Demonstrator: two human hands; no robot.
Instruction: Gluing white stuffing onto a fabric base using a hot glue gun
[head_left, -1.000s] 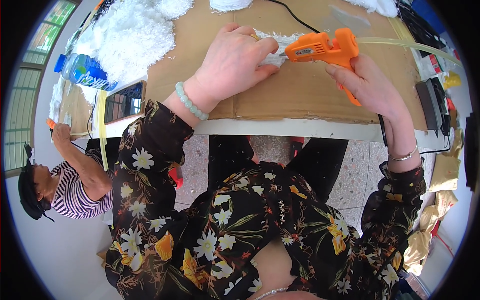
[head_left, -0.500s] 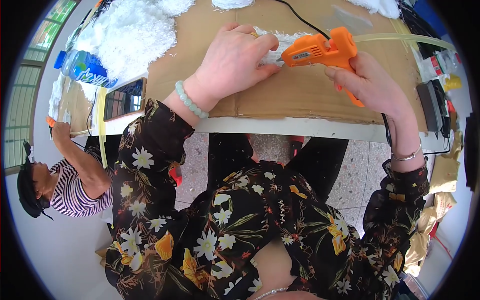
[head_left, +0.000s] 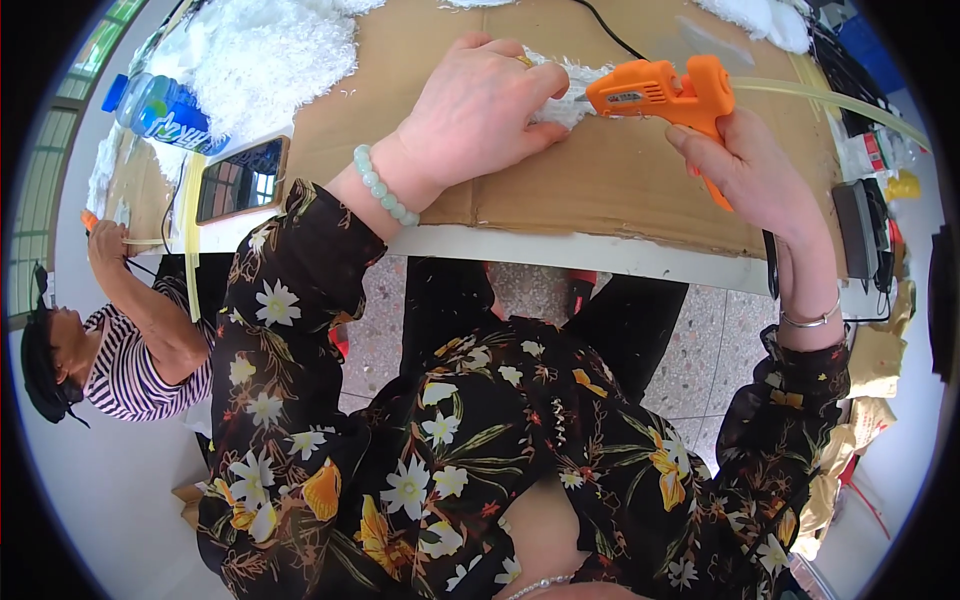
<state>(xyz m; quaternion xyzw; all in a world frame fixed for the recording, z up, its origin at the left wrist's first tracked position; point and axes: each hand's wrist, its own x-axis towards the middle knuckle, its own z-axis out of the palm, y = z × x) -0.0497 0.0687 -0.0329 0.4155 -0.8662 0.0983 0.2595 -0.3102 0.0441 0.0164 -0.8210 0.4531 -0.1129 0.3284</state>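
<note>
My right hand (head_left: 735, 165) is wrapped round the handle of an orange hot glue gun (head_left: 655, 92), and a pale glue stick (head_left: 820, 95) runs out of its back. The gun's nozzle points left, onto a white fringed piece (head_left: 572, 92) lying on the cardboard. Bent over the left end of that piece is my left hand (head_left: 480, 115), its thumb and index finger closing on it. The palm hides part of the piece, so its full shape does not show.
A heap of white shredded fringe (head_left: 275, 70) lies at the far left, beside a blue-labelled bottle (head_left: 170, 115) and a phone (head_left: 243, 180). A black cord (head_left: 610, 28) crosses the cardboard (head_left: 600, 205). Dark boxes (head_left: 858, 230) stand right. A co-worker (head_left: 150, 350) sits at left.
The glue gun and my right hand have shifted slightly right, so the nozzle sits a little farther from my left fingers. More of the white piece shows between them. The view has tilted slightly.
</note>
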